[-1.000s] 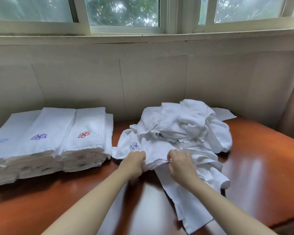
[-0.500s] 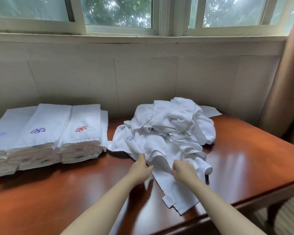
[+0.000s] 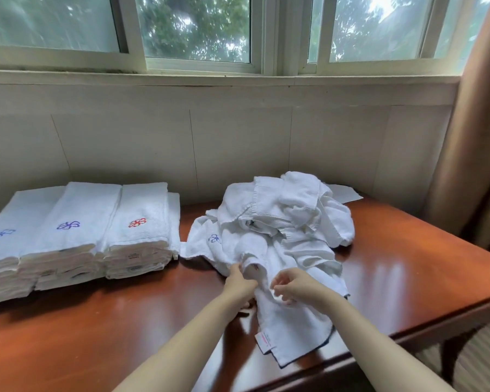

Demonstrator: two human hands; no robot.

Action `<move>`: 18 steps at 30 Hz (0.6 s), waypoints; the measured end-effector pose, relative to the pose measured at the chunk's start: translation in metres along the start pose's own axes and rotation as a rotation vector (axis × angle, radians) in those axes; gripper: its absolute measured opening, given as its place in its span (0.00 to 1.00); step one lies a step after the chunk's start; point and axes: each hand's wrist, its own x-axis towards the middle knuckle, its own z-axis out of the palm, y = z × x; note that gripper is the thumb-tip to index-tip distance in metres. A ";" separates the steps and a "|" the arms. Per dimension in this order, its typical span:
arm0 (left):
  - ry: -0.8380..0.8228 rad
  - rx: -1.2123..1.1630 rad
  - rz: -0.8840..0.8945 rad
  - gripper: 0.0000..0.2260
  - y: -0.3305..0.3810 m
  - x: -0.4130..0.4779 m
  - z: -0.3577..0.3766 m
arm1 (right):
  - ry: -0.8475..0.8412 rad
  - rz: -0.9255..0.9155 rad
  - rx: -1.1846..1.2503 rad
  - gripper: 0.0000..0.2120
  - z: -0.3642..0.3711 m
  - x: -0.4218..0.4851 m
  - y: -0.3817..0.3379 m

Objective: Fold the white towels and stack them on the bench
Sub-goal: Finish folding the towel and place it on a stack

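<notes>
Fingers (image 3: pixel 277 290) of both hands pinch the towel (image 3: pixel 292 323), lengthwise toward the viewer.

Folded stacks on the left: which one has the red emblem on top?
The rightmost stack, the one closest to the unfolded towel pile. Its top towel carries a red emblem; the middle stack shows a purple-blue one and the leftmost stack a pale blue one.

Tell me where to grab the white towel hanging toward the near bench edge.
Pinch the white towel at its near corner by the sewn label, coming from the front: that end lies flat and free, while its far end is buried under the pile.
</notes>
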 end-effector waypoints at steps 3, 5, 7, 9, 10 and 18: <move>0.184 0.191 0.069 0.19 0.018 0.015 -0.009 | 0.257 -0.042 -0.137 0.07 -0.028 0.024 -0.007; 0.248 0.246 0.110 0.15 0.034 0.027 -0.014 | 0.435 -0.022 -0.143 0.11 -0.052 0.043 -0.010; 0.248 0.234 0.154 0.14 0.050 0.037 -0.015 | 0.569 0.001 -0.162 0.17 -0.076 0.061 -0.009; 0.230 0.192 0.179 0.14 0.066 0.047 -0.010 | 0.660 0.022 -0.141 0.22 -0.096 0.080 -0.006; 0.213 0.169 0.191 0.14 0.073 0.053 -0.006 | 0.675 0.041 -0.110 0.24 -0.104 0.089 -0.005; -0.037 0.105 0.254 0.03 0.108 0.097 0.040 | 0.715 0.034 -0.125 0.12 -0.115 0.152 0.001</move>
